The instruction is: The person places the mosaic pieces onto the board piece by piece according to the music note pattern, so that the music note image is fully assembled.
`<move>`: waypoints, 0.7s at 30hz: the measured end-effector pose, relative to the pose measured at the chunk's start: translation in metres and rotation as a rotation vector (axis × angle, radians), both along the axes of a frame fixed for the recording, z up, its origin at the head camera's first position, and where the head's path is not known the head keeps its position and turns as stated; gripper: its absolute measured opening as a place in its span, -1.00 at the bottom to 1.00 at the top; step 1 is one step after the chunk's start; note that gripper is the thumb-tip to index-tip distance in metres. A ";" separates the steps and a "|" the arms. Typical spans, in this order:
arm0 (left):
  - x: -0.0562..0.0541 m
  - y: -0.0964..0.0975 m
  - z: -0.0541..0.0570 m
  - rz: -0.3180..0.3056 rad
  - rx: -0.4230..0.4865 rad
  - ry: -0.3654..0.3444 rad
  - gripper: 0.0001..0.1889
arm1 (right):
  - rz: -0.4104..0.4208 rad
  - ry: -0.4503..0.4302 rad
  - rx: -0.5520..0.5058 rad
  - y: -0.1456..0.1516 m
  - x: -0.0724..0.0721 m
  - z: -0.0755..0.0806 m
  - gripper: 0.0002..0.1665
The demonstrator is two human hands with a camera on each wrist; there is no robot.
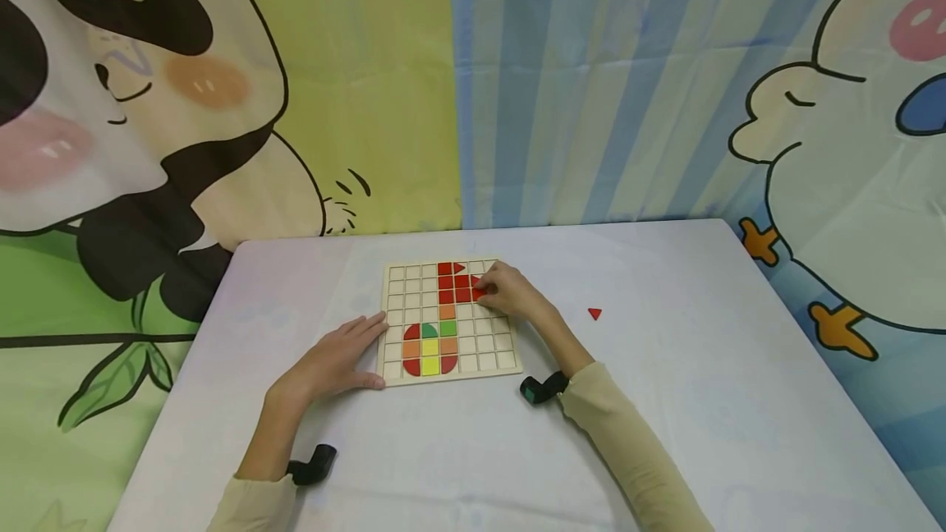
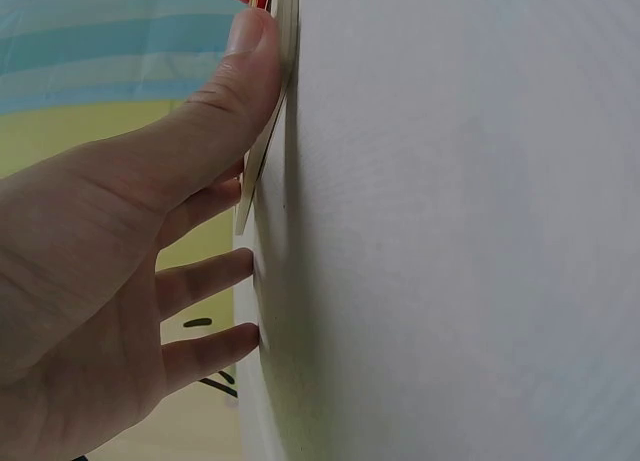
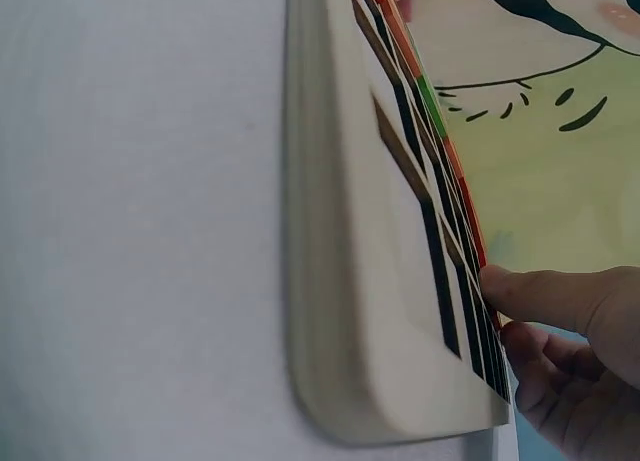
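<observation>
A wooden grid board (image 1: 484, 361) lies on the white table, partly filled with flat coloured pieces. My left hand (image 1: 334, 361) rests at the board's left edge, thumb and fingers spread; in the left wrist view its thumb (image 2: 235, 76) lies along the edge. At the upper right of the grid, my right hand (image 1: 515, 295) pinches a small red piece (image 1: 479, 294) at its fingertips, which partly hide the piece's shape. In the right wrist view, the thumb and fingers (image 3: 540, 293) meet at the red pieces on the grid. Red squares (image 1: 445, 282) sit just left of that hand.
One loose red triangle (image 1: 594, 314) lies on the table, right of the board. Lower on the grid are green, yellow, orange and red pieces (image 1: 430, 365). Black wrist cameras (image 1: 543, 388) stick out beside both sleeves. A printed cloth (image 1: 591, 89) stands behind the table (image 1: 665, 433).
</observation>
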State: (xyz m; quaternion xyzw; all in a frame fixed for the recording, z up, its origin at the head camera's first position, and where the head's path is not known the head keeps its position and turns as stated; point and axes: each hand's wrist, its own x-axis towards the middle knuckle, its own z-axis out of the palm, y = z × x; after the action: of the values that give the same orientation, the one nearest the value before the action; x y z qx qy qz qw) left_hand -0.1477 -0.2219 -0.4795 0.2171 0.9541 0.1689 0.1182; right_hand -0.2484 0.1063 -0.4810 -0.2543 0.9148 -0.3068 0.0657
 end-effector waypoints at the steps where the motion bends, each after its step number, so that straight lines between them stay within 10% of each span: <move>1: 0.000 0.000 0.001 0.000 0.001 0.002 0.03 | -0.008 -0.004 0.003 0.000 0.000 0.000 -0.71; 12: -0.001 0.000 -0.001 0.003 0.013 -0.011 0.02 | -0.068 -0.049 0.009 0.008 0.005 0.027 -0.21; 21: -0.001 0.001 -0.001 0.007 0.002 -0.014 0.04 | -0.128 0.051 0.026 0.086 0.039 0.080 -0.49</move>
State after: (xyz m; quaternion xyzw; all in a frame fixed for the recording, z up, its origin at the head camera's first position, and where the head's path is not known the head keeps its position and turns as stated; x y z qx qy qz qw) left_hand -0.1489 -0.2213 -0.4801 0.2129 0.9538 0.1719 0.1240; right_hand -0.2090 0.1928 -0.4013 -0.2024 0.9345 -0.2916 0.0260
